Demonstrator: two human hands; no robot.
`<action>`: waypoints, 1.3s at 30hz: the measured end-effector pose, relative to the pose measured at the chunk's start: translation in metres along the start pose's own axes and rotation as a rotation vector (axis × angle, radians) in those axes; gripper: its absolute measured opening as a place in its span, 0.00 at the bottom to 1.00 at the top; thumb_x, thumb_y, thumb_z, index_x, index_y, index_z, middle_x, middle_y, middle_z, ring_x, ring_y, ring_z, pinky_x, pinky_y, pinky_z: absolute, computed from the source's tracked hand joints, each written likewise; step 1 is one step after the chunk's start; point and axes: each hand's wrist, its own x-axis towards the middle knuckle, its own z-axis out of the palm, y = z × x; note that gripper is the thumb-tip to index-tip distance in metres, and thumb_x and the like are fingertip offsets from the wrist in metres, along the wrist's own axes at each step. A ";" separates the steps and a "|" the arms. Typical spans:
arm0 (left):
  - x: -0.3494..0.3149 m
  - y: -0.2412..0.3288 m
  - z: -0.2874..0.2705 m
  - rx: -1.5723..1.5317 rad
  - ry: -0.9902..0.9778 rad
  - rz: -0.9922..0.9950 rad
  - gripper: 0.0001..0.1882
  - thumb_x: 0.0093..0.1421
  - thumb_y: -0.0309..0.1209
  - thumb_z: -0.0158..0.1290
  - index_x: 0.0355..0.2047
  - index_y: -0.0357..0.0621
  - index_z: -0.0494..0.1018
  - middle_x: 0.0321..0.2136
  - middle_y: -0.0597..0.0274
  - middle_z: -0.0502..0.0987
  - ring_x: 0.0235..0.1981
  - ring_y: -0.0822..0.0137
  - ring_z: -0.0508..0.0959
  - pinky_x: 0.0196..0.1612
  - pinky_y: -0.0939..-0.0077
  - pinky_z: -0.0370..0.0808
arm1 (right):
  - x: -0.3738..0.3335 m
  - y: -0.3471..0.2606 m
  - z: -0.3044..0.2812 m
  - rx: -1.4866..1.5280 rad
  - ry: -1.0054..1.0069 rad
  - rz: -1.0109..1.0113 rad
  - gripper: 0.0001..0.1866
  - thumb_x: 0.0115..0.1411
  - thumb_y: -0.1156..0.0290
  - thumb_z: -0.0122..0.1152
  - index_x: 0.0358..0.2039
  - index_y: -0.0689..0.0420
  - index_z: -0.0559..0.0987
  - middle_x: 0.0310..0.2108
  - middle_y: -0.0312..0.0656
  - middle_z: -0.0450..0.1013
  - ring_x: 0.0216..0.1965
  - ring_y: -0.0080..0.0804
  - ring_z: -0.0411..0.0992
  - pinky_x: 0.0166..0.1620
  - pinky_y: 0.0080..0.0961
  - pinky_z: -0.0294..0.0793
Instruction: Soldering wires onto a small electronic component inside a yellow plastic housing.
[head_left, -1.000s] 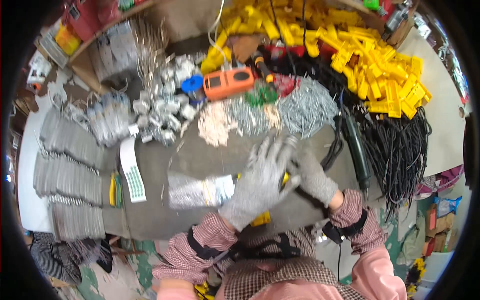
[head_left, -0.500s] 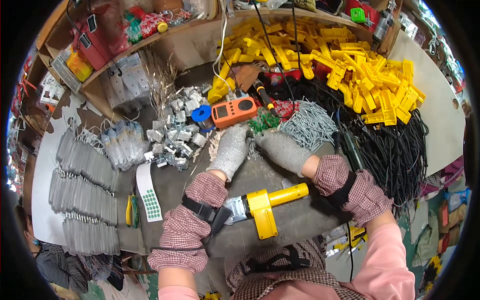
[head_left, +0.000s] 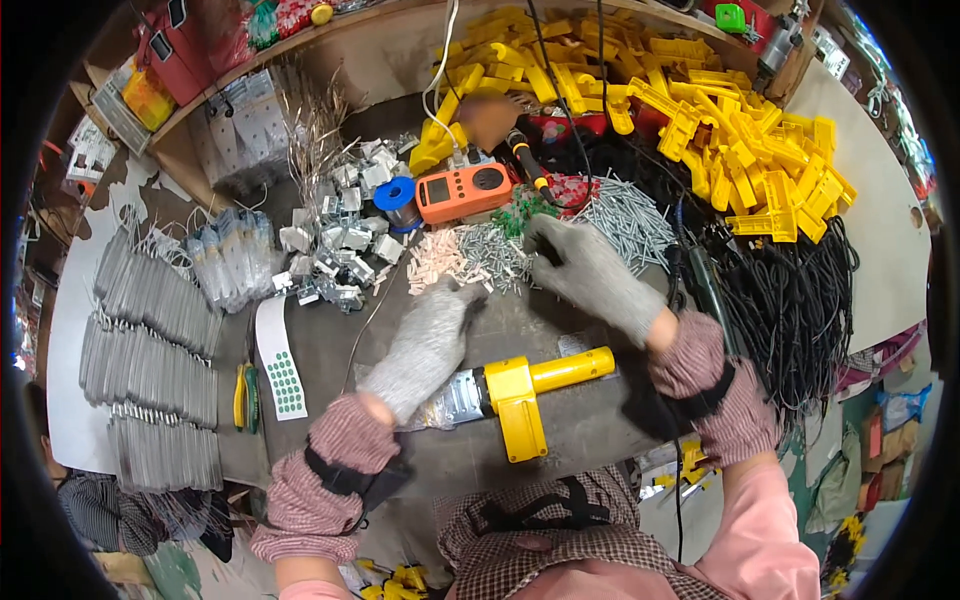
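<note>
My left hand (head_left: 425, 340), in a grey knit glove, is above the bench with its fingers curled together, just below a heap of small pale pink pieces (head_left: 437, 258). Whatever may be in its fingers is hidden. My right hand (head_left: 590, 270), gloved alike, bends its fingers and thumb into a pinch beside the small green parts (head_left: 520, 215) and small silver screws (head_left: 495, 258); I cannot make out anything in it. Between my forearms lies a yellow plastic housing with a round handle (head_left: 520, 400). A clear-wrapped metallic end (head_left: 450, 403) sticks out at its left, partly behind my left wrist.
An orange meter (head_left: 463, 193), solder spool (head_left: 397, 203) and screwdriver (head_left: 528, 165) lie behind my hands. Long screws (head_left: 630, 225), black cables (head_left: 790, 310) and yellow housings (head_left: 740, 150) fill the right. Metal clips (head_left: 350, 250), a green-dotted sticker strip (head_left: 280, 360), pliers (head_left: 246, 398) and grey bundles (head_left: 150, 390) are left.
My left hand has drawn back toward me and left from the small parts, uncovering the pink pieces and screws. My right hand has shifted slightly right, its fingers now more bent. The view has shifted slightly.
</note>
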 end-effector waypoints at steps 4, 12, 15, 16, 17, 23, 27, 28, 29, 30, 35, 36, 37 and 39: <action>-0.046 0.024 -0.025 -0.517 0.000 -0.038 0.11 0.61 0.19 0.55 0.44 0.40 0.78 0.40 0.54 0.78 0.42 0.56 0.80 0.47 0.64 0.77 | -0.080 -0.031 -0.014 0.191 -0.149 0.027 0.09 0.59 0.73 0.62 0.39 0.62 0.77 0.30 0.52 0.76 0.33 0.48 0.78 0.37 0.37 0.76; -0.111 0.045 0.007 -0.448 -0.086 0.283 0.14 0.52 0.29 0.63 0.41 0.51 0.80 0.47 0.65 0.75 0.55 0.57 0.72 0.59 0.57 0.65 | -0.129 -0.059 -0.001 0.313 -0.443 -0.135 0.10 0.59 0.72 0.62 0.40 0.59 0.77 0.37 0.47 0.73 0.39 0.47 0.75 0.42 0.38 0.75; -0.113 0.037 0.008 -0.361 -0.095 0.360 0.15 0.51 0.30 0.62 0.41 0.54 0.80 0.49 0.66 0.75 0.55 0.59 0.72 0.57 0.57 0.66 | -0.128 -0.060 -0.004 0.257 -0.587 -0.104 0.11 0.58 0.71 0.62 0.41 0.59 0.77 0.38 0.47 0.73 0.40 0.48 0.75 0.43 0.39 0.76; -0.114 0.037 0.007 -0.273 -0.085 0.470 0.16 0.51 0.32 0.62 0.42 0.55 0.79 0.49 0.66 0.75 0.56 0.59 0.72 0.56 0.57 0.66 | -0.131 -0.059 -0.003 0.253 -0.584 -0.106 0.11 0.58 0.71 0.62 0.41 0.59 0.77 0.38 0.47 0.73 0.40 0.48 0.75 0.43 0.39 0.76; -0.115 0.037 0.006 -0.183 -0.075 0.580 0.17 0.50 0.33 0.61 0.43 0.56 0.79 0.50 0.67 0.75 0.56 0.60 0.72 0.56 0.57 0.67 | -0.135 -0.057 0.001 0.197 -0.574 -0.156 0.11 0.58 0.70 0.64 0.41 0.58 0.78 0.40 0.45 0.73 0.41 0.47 0.75 0.44 0.37 0.77; -0.122 0.027 0.019 0.049 -0.070 0.743 0.18 0.52 0.37 0.57 0.45 0.53 0.78 0.56 0.67 0.75 0.58 0.61 0.72 0.59 0.60 0.69 | -0.133 -0.051 0.000 0.285 -0.538 -0.228 0.12 0.61 0.69 0.62 0.46 0.55 0.80 0.43 0.42 0.74 0.43 0.45 0.76 0.46 0.36 0.78; -0.110 0.036 0.006 -0.016 -0.043 0.663 0.23 0.53 0.38 0.59 0.51 0.51 0.77 0.56 0.65 0.75 0.56 0.60 0.73 0.58 0.59 0.70 | -0.090 -0.026 -0.021 0.032 -0.325 -0.222 0.14 0.61 0.69 0.60 0.47 0.57 0.80 0.42 0.49 0.76 0.41 0.50 0.76 0.44 0.41 0.78; -0.104 0.032 0.002 -0.005 -0.049 0.661 0.23 0.53 0.38 0.59 0.51 0.51 0.77 0.56 0.65 0.75 0.56 0.60 0.73 0.58 0.59 0.70 | -0.067 -0.016 -0.017 -0.032 -0.261 -0.230 0.13 0.61 0.69 0.59 0.45 0.58 0.80 0.40 0.50 0.77 0.41 0.50 0.77 0.44 0.41 0.78; -0.087 0.030 -0.001 -0.015 0.039 0.538 0.22 0.55 0.36 0.59 0.52 0.50 0.77 0.53 0.63 0.75 0.54 0.58 0.74 0.56 0.58 0.70 | -0.046 -0.008 -0.016 -0.122 -0.198 -0.218 0.12 0.61 0.70 0.59 0.43 0.58 0.81 0.38 0.50 0.77 0.40 0.50 0.77 0.44 0.42 0.77; -0.069 0.028 -0.007 -0.018 0.125 0.406 0.21 0.58 0.35 0.58 0.52 0.50 0.76 0.51 0.60 0.76 0.52 0.56 0.74 0.54 0.58 0.71 | -0.024 -0.002 -0.011 -0.235 -0.216 -0.149 0.11 0.61 0.68 0.60 0.42 0.59 0.80 0.38 0.51 0.76 0.41 0.52 0.76 0.44 0.43 0.77; 0.020 -0.009 0.004 -0.115 0.224 -0.052 0.19 0.64 0.39 0.54 0.53 0.47 0.75 0.43 0.53 0.79 0.46 0.51 0.79 0.47 0.60 0.77 | 0.031 0.024 0.041 -0.424 -0.253 -0.067 0.08 0.59 0.69 0.60 0.36 0.60 0.77 0.35 0.54 0.76 0.41 0.55 0.76 0.43 0.46 0.77; 0.034 -0.011 0.012 -0.033 0.201 -0.052 0.18 0.64 0.39 0.54 0.51 0.47 0.75 0.43 0.53 0.79 0.45 0.50 0.80 0.46 0.59 0.77 | 0.032 0.031 0.047 -0.414 -0.241 -0.054 0.08 0.59 0.70 0.60 0.36 0.61 0.77 0.34 0.55 0.76 0.40 0.56 0.77 0.43 0.47 0.77; 0.043 -0.014 0.016 0.050 0.177 -0.054 0.17 0.64 0.39 0.55 0.50 0.47 0.75 0.43 0.53 0.79 0.44 0.50 0.80 0.45 0.58 0.77 | 0.032 0.030 0.048 -0.402 -0.230 -0.043 0.09 0.58 0.70 0.60 0.36 0.61 0.76 0.33 0.56 0.77 0.38 0.57 0.77 0.43 0.48 0.77; 0.050 -0.025 0.019 0.088 0.162 -0.072 0.15 0.64 0.39 0.54 0.47 0.47 0.75 0.43 0.53 0.79 0.42 0.49 0.80 0.43 0.57 0.78 | 0.034 0.029 0.048 -0.393 -0.214 -0.045 0.09 0.58 0.70 0.61 0.36 0.62 0.76 0.32 0.56 0.77 0.38 0.58 0.77 0.43 0.48 0.77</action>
